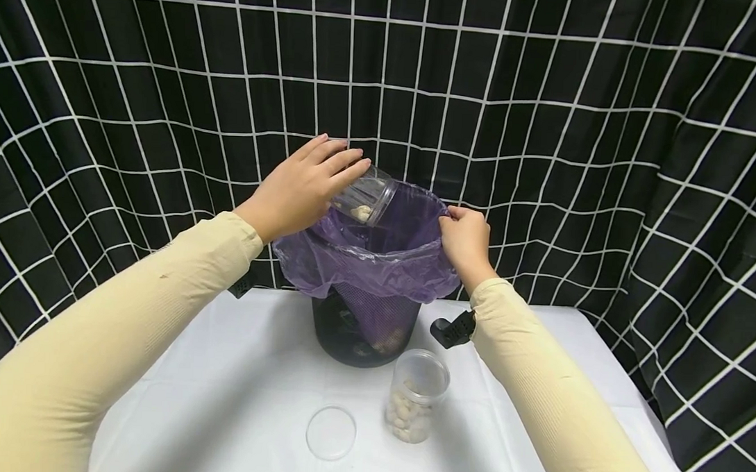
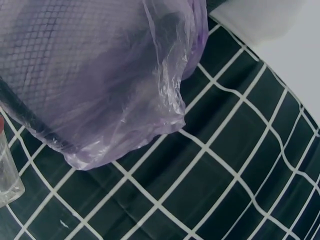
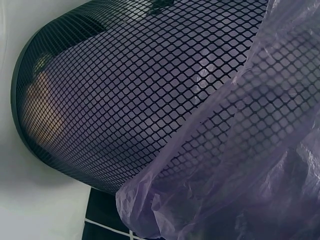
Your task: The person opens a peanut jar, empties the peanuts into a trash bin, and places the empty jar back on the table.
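In the head view my left hand (image 1: 307, 185) grips a clear plastic jar (image 1: 380, 184), tipped with its mouth down toward the right over a purple bin bag (image 1: 377, 271). A pale lump (image 1: 361, 212) lies inside near the jar's mouth. The bag lines a black mesh bin (image 1: 343, 332), its edge folded over the rim. My right hand (image 1: 467, 242) pinches the bag's edge at the right side of the rim. The left wrist view catches the jar's base (image 2: 10, 180) at its left edge. Through the mesh (image 3: 150, 85), the right wrist view shows something tan (image 3: 45, 110) low in the bag.
A second clear jar (image 1: 417, 397), lidless and partly filled with pale pieces, stands on the white table (image 1: 253, 412) in front of the bin. Left of it lies a clear round lid (image 1: 331, 434). A black curtain with white grid lines (image 1: 544, 131) hangs behind.
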Demonstrator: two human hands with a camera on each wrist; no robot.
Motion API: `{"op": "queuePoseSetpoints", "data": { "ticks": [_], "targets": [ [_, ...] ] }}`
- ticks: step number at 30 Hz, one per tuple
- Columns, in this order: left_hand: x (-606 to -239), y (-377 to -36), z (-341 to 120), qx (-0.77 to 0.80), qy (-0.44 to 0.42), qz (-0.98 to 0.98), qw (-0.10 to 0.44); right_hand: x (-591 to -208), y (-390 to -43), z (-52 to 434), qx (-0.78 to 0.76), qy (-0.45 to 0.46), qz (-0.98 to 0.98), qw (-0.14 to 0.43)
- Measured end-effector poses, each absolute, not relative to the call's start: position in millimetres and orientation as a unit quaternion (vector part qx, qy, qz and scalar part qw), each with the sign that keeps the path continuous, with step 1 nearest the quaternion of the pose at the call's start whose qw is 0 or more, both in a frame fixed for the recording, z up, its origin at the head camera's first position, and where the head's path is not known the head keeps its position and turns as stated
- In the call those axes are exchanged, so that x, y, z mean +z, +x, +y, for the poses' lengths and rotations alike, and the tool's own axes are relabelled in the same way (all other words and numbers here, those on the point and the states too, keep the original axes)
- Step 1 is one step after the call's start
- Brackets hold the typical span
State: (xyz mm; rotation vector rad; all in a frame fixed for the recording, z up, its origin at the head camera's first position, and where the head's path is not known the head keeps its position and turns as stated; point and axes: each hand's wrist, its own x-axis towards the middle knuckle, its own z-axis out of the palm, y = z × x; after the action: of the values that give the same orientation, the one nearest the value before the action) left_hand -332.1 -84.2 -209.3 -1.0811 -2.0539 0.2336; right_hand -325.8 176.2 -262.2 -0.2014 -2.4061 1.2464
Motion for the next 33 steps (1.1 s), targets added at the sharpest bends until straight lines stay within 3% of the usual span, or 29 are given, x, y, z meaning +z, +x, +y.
{"op": "queuePoseSetpoints", "data": {
  "ticks": [7,13,20,33],
  "targets": [
    [-207.1,-332.8,-85.0,0.066,-0.411,-0.807,0.418,-261.4,-326.2,177.4,0.447,-0.074,-0.865,0.215],
    [-212.8,-332.1,-86.2,0.068,-0.424,-0.81,0.4,-262.8,-326.3,176.7,0.447,-0.074,-0.867,0.207],
    [-214.2,-331.0,-85.2,0.088,-0.418,-0.78,0.457,-261.8,-325.2,177.5,0.446,-0.075,-0.867,0.211],
    [-219.6,-332.5,-86.1,0.09,-0.414,-0.793,0.438,-263.8,-326.3,176.9,0.445,-0.07,-0.867,0.213]
  ]
}}
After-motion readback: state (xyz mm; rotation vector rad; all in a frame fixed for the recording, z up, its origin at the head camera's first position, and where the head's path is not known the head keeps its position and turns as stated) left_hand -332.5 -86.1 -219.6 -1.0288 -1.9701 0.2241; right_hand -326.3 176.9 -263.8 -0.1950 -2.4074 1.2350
